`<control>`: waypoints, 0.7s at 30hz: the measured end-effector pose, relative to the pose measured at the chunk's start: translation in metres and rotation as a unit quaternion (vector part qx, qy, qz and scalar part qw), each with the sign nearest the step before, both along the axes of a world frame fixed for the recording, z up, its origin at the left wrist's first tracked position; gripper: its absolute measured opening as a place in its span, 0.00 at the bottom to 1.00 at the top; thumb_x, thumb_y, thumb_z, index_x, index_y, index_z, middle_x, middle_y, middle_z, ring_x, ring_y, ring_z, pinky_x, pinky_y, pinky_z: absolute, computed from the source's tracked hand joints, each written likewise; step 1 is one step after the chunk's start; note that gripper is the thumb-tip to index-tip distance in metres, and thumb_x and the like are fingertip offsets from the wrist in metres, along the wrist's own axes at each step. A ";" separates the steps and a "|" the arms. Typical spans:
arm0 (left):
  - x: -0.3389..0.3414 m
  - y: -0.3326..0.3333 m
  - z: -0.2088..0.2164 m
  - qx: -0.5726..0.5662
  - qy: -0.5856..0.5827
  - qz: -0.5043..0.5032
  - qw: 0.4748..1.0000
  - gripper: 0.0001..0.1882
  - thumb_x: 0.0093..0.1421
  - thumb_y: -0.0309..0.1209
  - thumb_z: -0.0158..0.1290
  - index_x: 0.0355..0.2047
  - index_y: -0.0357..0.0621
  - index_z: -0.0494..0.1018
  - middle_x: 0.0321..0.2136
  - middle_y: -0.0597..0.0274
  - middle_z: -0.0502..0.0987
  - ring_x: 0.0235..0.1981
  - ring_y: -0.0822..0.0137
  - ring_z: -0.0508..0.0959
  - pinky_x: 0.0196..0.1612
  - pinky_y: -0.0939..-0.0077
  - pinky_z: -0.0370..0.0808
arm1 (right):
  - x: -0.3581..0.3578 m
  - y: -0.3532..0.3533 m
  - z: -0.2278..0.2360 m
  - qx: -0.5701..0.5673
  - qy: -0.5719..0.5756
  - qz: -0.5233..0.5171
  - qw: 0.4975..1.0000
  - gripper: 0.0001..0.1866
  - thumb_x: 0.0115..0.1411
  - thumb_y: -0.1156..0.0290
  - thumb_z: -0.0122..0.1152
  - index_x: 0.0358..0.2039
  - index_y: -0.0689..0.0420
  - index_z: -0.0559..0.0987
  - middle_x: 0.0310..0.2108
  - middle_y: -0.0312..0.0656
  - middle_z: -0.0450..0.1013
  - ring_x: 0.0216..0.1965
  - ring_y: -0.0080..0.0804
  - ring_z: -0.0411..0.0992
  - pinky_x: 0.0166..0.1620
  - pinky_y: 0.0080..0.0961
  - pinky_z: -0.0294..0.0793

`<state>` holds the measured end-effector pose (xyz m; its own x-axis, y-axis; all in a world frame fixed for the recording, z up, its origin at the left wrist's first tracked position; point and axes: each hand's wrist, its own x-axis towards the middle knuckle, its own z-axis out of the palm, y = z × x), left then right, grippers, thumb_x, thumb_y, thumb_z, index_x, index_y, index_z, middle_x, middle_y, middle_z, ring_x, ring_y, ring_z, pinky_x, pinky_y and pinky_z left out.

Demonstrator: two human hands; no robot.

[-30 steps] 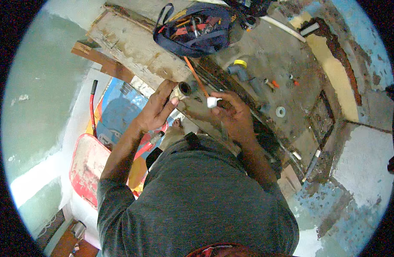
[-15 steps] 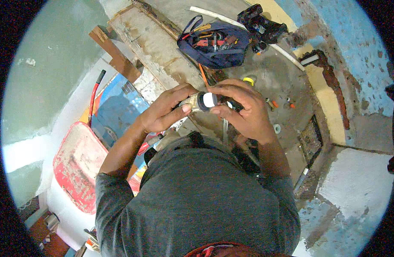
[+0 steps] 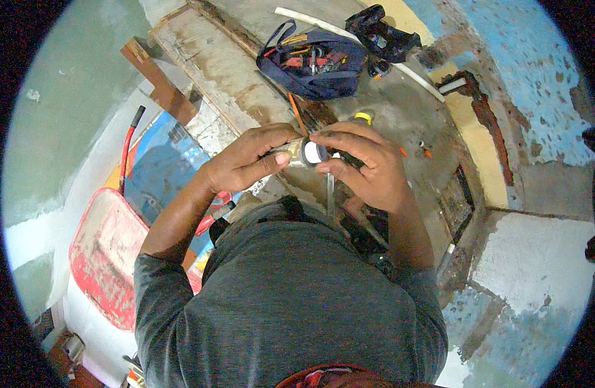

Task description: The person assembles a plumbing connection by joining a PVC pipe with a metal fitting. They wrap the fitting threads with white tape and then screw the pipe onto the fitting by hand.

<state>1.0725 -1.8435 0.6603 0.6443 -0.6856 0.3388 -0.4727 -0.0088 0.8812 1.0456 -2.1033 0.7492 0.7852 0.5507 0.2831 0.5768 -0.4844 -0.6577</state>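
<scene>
—Your right hand [image 3: 370,161] had moved leftward since a second earlier, carrying the small white, round, plastic-looking piece [image 3: 311,152] to the end of the dull beige, tube-shaped fitting [image 3: 291,154] in your left hand [image 3: 245,161].

—Where were they, and how did your fingers stand?

—Both sat in mid-air before your waist, short of the navy fabric tool bag [image 3: 323,84]. Your left fingers were wrapped around the fitting; your right thumb and forefinger, bent and parted by the piece's width, pinched its edges. How firmly it was seated, you couldn't tell.

—And the handling?

—Both looked light and stiff, the smooth white piece likelier to slip. You were best gripping the fitting around its body, leaving its mouth free, and the piece by opposite edges.
</scene>
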 end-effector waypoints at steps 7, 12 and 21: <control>0.003 0.003 0.005 0.027 -0.014 -0.011 0.999 0.21 0.75 0.42 0.45 0.51 0.34 0.72 0.42 0.41 0.76 0.46 0.41 0.77 0.50 0.53 0.72 | 0.002 0.000 -0.001 -0.020 -0.018 0.006 1.000 0.23 0.54 0.69 0.77 0.51 0.55 0.86 0.48 0.45 0.81 0.48 0.40 0.80 0.51 0.33 0.79; 0.002 0.004 0.002 0.037 0.026 0.001 0.999 0.27 0.75 0.51 0.41 0.51 0.36 0.71 0.39 0.46 0.74 0.41 0.46 0.76 0.45 0.55 0.72 | 0.002 0.002 -0.003 -0.048 -0.036 -0.014 0.998 0.22 0.55 0.68 0.78 0.51 0.56 0.86 0.47 0.45 0.81 0.46 0.39 0.81 0.48 0.32 0.80; 0.007 0.014 0.001 0.011 0.113 -0.061 0.992 0.27 0.75 0.52 0.42 0.50 0.36 0.72 0.33 0.55 0.74 0.30 0.60 0.77 0.32 0.67 0.73 | 0.016 0.004 -0.010 -0.021 -0.032 0.036 0.999 0.22 0.54 0.69 0.79 0.50 0.56 0.86 0.47 0.46 0.82 0.47 0.40 0.82 0.49 0.33 0.81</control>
